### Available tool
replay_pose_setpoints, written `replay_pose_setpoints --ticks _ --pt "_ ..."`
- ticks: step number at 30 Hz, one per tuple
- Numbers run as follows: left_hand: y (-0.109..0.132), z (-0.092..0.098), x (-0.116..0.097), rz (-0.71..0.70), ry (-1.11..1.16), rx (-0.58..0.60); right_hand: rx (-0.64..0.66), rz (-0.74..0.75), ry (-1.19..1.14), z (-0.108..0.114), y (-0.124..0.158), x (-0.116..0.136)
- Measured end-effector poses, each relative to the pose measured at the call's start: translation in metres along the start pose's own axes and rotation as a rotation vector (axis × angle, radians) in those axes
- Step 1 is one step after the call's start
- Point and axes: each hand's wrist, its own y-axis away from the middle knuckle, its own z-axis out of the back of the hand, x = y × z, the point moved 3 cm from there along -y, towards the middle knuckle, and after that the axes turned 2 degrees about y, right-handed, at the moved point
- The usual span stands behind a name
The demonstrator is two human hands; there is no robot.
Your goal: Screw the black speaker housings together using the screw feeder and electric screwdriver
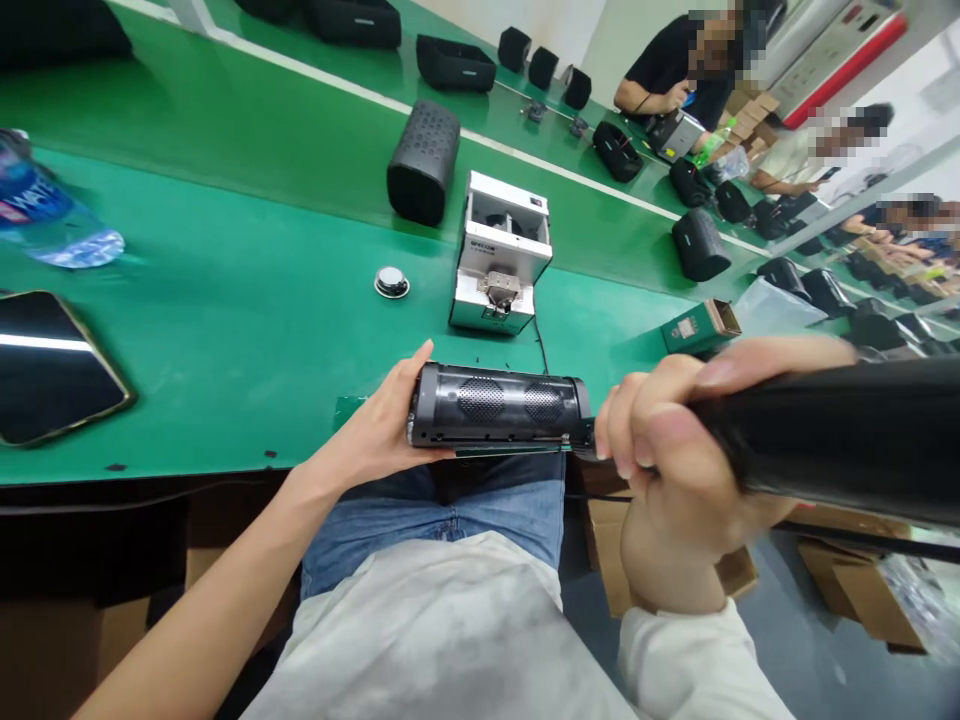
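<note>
A black speaker (510,400) with two perforated round grilles lies lengthwise at the table's near edge. My left hand (386,415) grips its left end, thumb on the far side. Closed round a black electric screwdriver (840,430) is my right hand (675,430); the tool's thick body runs off to the right, and its narrow end is at the speaker's lower right corner. Whether the bit sits in a screw is hidden. Just beyond the speaker stands a white screw feeder (501,260). A small round silver part (391,282) lies to the feeder's left.
A dark speaker housing (424,160) stands behind the feeder. To the left are a phone (60,365) and a water bottle (52,210). A small green box (701,325) is at the right. Across the bench, co-workers (675,70) sit among several black housings. Cardboard boxes (862,590) are on the floor.
</note>
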Motion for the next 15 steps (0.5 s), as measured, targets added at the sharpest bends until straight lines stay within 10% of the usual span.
replay_pose_setpoints --ticks 15 --pt "0.0013 0.0021 -0.0095 0.033 0.028 0.033 0.034 -0.005 -0.100 0.0018 0.0083 -0.0100"
